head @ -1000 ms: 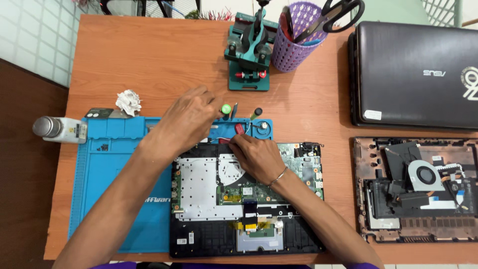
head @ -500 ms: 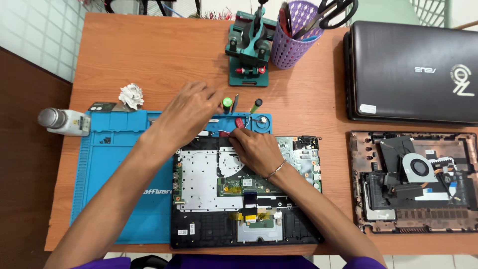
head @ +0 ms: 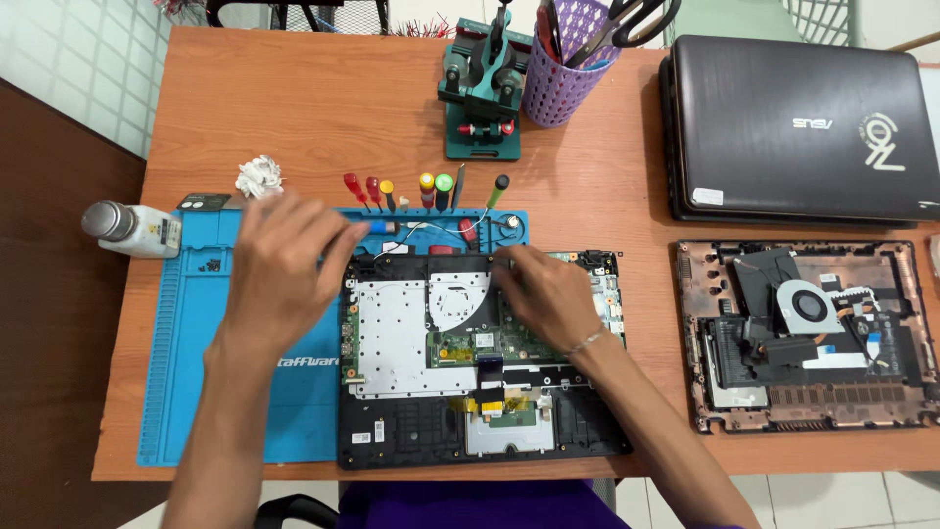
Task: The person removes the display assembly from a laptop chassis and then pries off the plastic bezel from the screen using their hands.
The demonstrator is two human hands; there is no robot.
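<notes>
1. Head view: opened laptop chassis (head: 470, 392) lying half on a blue repair mat (head: 196, 372), at the near edge of an orange-brown table (head: 323, 118).
2. Left hand (head: 279, 269), blurred, poised over the mat's upper part just left of the chassis, fingers loosely spread, nothing visibly held.
3. Right hand (head: 543, 294) resting on the chassis's upper middle, fingers curled down onto the board; whether pinching anything, impossible to tell.
4. Row of screwdrivers (head: 421, 191) just beyond the mat; closed black laptop (head: 793, 127) and stripped bottom cover (head: 803, 333) well to the right.

A single head-worn camera looks almost straight down, from fairly near, onto the wooden desk (head: 323, 118).
</notes>
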